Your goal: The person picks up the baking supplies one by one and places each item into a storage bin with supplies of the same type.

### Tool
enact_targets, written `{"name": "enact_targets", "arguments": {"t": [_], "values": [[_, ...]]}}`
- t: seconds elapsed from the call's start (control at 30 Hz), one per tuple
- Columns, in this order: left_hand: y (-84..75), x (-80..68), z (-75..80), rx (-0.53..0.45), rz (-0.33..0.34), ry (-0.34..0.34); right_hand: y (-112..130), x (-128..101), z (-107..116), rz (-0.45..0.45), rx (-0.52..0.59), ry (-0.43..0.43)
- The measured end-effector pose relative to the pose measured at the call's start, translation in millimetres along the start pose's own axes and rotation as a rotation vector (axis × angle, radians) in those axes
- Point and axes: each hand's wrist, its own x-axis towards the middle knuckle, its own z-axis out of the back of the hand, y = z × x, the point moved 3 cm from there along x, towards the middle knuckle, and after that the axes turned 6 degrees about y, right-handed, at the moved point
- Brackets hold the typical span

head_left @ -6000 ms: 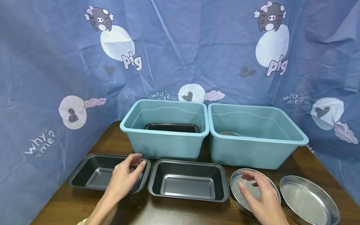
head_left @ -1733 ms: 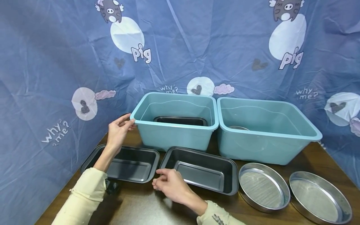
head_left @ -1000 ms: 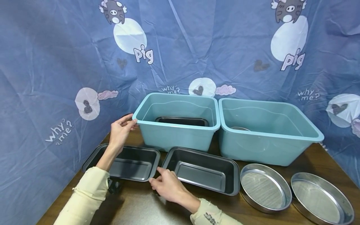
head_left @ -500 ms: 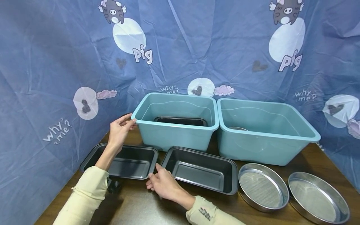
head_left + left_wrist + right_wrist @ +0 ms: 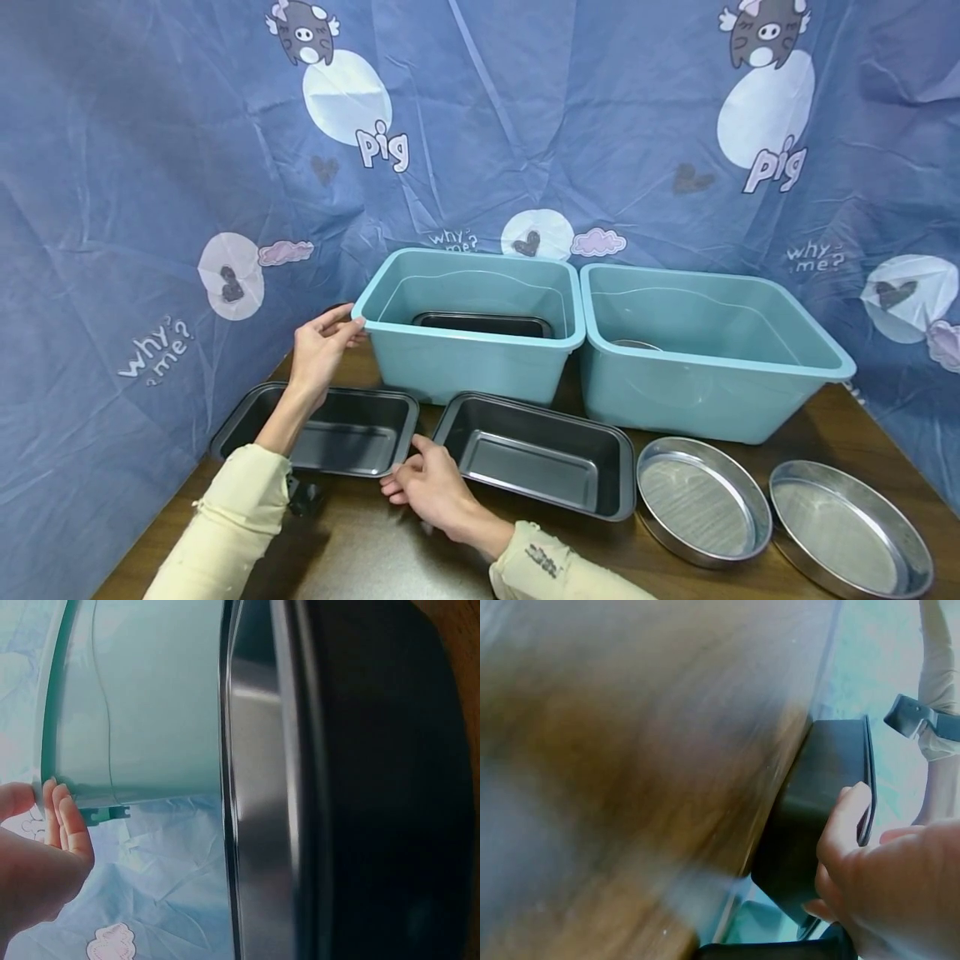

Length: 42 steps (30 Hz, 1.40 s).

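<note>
My left hand (image 5: 318, 350) grips the left front corner of the left blue plastic bin (image 5: 465, 362). In the left wrist view, the thumb and fingers lie on either side of that bin's rim. My right hand (image 5: 435, 492) is at the near right corner of the left loaf pan (image 5: 348, 442), fingers bent around it. The right wrist view shows the fingers against that pan's dark wall (image 5: 802, 817); part of the contact is hidden. To its right, a second loaf pan (image 5: 528, 458) stands at a slight angle, a narrow gap away.
Two round metal sieves (image 5: 701, 500) stand side by side at the right. The right blue bin (image 5: 697, 392) has a round metal rim showing inside; the left bin contains another dark loaf pan (image 5: 483, 324). A blue printed curtain (image 5: 480, 125) hangs behind the brown table (image 5: 360, 542).
Both hands have left their earlier places over the left pan and a sieve. Over the last second, my right hand and the left loaf pan have shifted slightly left; my left hand stays at the bin's rim.
</note>
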Motion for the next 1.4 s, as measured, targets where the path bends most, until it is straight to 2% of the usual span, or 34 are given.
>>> {"name": "enact_targets", "arguments": {"t": [0.47,1.13,1.4], "values": [[-0.5,-0.5,-0.9,-0.02,0.0,0.0,1.2,2.6,-6.7,0.004,0.056,-0.085],[0.1,0.4,-0.5,-0.04,-0.01,-0.005,-1.6,6.9,-7.3,0.018,0.189,-0.117],[0.4,0.4,-1.8,-0.027,-0.012,-0.002,0.0,5.5,-6.6,0.019,0.207,-0.116]]}}
